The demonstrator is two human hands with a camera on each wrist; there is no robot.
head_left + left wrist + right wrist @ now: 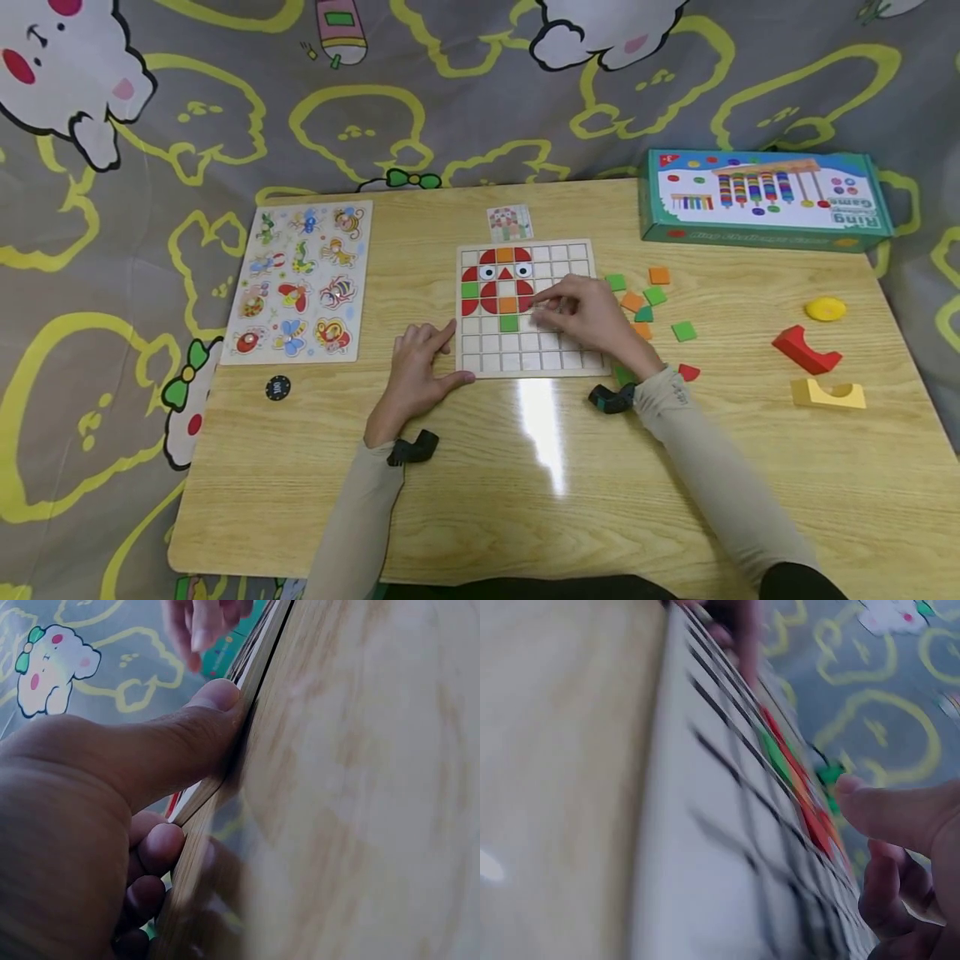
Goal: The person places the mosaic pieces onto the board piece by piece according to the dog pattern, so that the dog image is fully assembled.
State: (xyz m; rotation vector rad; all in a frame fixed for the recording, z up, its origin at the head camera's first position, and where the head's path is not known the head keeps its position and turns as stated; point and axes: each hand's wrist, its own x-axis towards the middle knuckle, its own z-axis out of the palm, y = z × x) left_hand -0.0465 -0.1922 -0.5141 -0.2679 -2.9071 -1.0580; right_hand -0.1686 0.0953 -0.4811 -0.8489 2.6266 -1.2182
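Note:
A wooden grid board (551, 362) lies on the table, with red, green, orange and eye-marked tiles (508, 323) in its upper left part. My left hand (415, 375) rests at its lower left corner. The thumb (214, 697) touches the near edge and the index finger the left side. Over the board's middle is my right hand (588, 315), its index fingertip beside a red rounded tile (525, 302). Thumb and index fingertips stand apart, with no tile visible between them. In the right wrist view the thumb (877, 806) shows above the tiled part of the board.
Loose tiles (683, 331) lie right of the board, and a small picture card (509, 223) behind it. An insect puzzle board (348, 325) and a black chip (277, 387) are at left. At right are a game box (765, 237), red block (802, 350), yellow block (825, 396) and yellow oval (825, 309).

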